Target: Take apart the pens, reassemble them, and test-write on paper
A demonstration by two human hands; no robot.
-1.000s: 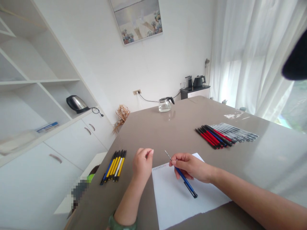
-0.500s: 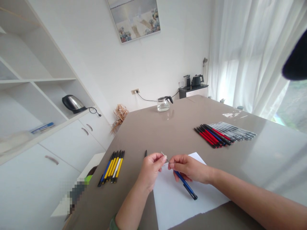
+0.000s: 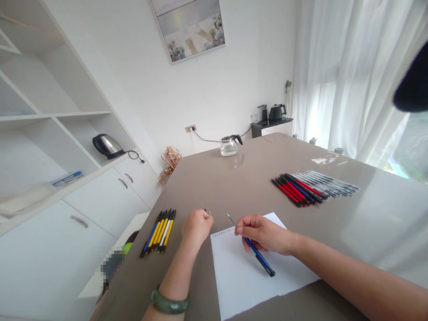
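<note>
My right hand (image 3: 259, 232) grips a blue pen (image 3: 259, 257) with a black clip end, held slanted over the paper. A thin refill (image 3: 231, 219) sticks out bare from its front, without a tip cone. My left hand (image 3: 198, 226) is closed, fingers pinched together, over the table left of the paper. At its fingertips a small dark piece (image 3: 206, 211) and a tiny shiny bit show, mostly covered by the fingers. Beneath the right hand lies a white sheet of paper (image 3: 247, 285) with small marks along its upper left edge.
Left of my left hand lies a row of yellow, blue and white pens (image 3: 162, 232). Red, black and blue pen barrels (image 3: 296, 189) and clear pens (image 3: 331, 183) lie at the right. A glass pot (image 3: 229, 146) stands at the table's far edge.
My left hand has moved left, away from the refill tip, to the dark piece on the table. My right hand stays nearly still with the blue pen.
</note>
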